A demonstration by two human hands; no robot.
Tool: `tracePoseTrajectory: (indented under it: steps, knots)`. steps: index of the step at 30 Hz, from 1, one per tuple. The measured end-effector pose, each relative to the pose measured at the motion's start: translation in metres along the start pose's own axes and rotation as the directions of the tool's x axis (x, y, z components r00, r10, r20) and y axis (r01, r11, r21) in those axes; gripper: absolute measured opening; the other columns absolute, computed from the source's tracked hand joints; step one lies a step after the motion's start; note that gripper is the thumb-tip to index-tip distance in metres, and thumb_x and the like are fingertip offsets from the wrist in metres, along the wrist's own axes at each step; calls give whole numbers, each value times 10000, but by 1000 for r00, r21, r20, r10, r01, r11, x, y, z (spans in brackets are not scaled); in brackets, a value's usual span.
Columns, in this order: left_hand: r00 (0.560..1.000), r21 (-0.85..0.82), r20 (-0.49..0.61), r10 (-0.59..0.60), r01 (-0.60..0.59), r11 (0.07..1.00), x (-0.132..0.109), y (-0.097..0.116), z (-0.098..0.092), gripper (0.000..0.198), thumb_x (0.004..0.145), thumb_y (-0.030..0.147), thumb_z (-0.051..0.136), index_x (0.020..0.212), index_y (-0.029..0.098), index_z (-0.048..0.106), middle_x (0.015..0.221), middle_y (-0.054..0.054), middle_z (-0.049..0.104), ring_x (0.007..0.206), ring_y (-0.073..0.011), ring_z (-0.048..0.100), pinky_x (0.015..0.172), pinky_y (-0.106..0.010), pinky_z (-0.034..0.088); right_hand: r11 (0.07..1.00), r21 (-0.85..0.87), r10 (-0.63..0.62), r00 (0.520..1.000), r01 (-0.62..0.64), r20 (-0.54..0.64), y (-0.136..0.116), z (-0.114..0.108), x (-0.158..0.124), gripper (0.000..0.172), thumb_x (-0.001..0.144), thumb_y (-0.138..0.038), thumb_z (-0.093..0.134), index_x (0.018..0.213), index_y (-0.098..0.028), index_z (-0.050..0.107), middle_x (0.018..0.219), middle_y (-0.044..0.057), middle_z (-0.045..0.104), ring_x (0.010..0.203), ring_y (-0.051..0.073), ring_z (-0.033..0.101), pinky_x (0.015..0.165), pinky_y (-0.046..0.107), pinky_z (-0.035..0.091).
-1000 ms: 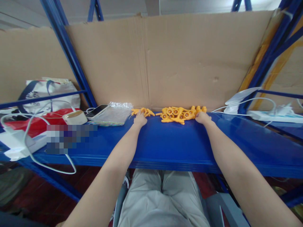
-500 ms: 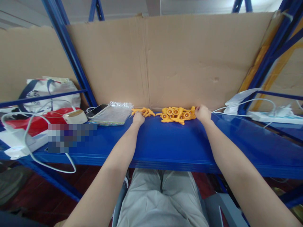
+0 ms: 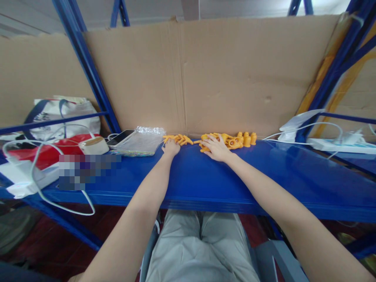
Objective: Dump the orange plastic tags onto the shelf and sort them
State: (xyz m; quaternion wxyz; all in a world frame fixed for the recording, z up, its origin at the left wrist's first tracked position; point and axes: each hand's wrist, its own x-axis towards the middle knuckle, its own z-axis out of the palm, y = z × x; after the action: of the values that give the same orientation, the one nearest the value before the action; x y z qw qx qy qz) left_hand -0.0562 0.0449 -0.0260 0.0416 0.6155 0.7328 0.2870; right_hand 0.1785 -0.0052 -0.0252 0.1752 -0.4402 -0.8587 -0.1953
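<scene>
A heap of small orange plastic parts [image 3: 232, 141] lies at the back of the blue shelf [image 3: 205, 180], against the cardboard wall. A smaller bunch of orange parts [image 3: 178, 138] lies to its left. My left hand [image 3: 170, 148] rests on the shelf just in front of the smaller bunch, fingers curled; what it holds, if anything, is hidden. My right hand [image 3: 216, 148] lies flat with spread fingers over the left end of the heap, touching the parts. Three orange parts stand upright at the heap's right end [image 3: 249, 138].
A clear plastic bag [image 3: 141, 141] and a phone [image 3: 120, 137] lie left of the parts. Further left are a red box [image 3: 44, 150], white cables, a charger [image 3: 17, 178] and a tote bag [image 3: 61, 113]. A power strip [image 3: 337, 145] with cables sits at right. Blue rack posts frame the bay.
My right hand has moved left from the heap's right end to its left end and opened flat. Upright parts at the right end now show. My left hand barely moved.
</scene>
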Motion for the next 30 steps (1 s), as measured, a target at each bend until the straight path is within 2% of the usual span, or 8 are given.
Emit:
tracePoseTrajectory:
  steps: [3,7,11,14,18,22,26,30]
  knots:
    - [999,30,-17,51,-51,998,-3,5,-5,423,950,202,474,1354,143,589,1493,-188,526,1390,-348,481,1128,-560,401,999,-31,24,1000,-24,5,-3,4,1,408,939,-273,522,1333,-186,579,1358,172,628,1354,331,473,1170,652,184]
    - [959,44,-89,269,-266,963,-4,12,-3,359,905,157,527,1242,140,648,1451,-172,565,1366,-311,516,1141,-465,416,995,-88,49,999,-51,-22,-5,1,3,324,933,-247,538,1226,-128,606,1254,217,656,1268,335,535,1173,624,208]
    - [810,30,-130,572,-574,818,-7,21,7,427,872,135,541,1288,174,629,1491,-134,545,1388,-266,502,1173,-445,391,990,-137,-26,999,20,-46,-6,-2,3,290,940,-171,480,1199,-130,605,1173,192,680,1202,315,563,1168,605,204]
    - [695,22,-91,713,-715,699,-11,28,12,448,873,97,517,1304,160,620,1468,-132,572,1364,-250,528,1162,-443,401,984,-166,-88,989,68,-122,-2,-3,4,309,943,-118,440,1211,-148,590,1156,155,687,1149,287,579,1166,580,199]
    - [673,55,-38,738,-736,675,-14,33,11,358,887,56,478,1165,147,686,1199,-122,733,1156,-239,666,1051,-415,491,976,-189,-144,972,108,-188,3,-5,4,352,946,-73,400,1245,-149,569,1199,140,677,1133,263,575,1171,551,180]
    - [644,114,-70,761,-753,648,-15,33,4,246,913,103,509,1040,161,711,1040,-100,759,1016,-242,697,973,-412,521,980,-188,-107,973,68,-206,4,-7,4,323,947,-98,417,1219,-138,586,1152,149,683,1112,270,577,1160,552,193]
    - [546,161,-158,823,-808,567,-21,38,0,165,928,158,535,973,174,692,980,-83,747,992,-242,685,1059,-467,458,988,-157,-50,972,14,-229,5,-8,4,270,976,-220,450,1174,-144,617,1102,159,693,1092,295,586,1139,581,216]
    - [465,171,-191,864,-851,496,-30,47,-3,153,934,180,518,955,177,670,957,-91,732,979,-245,672,1069,-475,436,991,-130,-69,973,41,-220,8,-10,5,318,991,-203,410,1240,-152,600,1126,151,704,1085,286,603,1123,571,236]
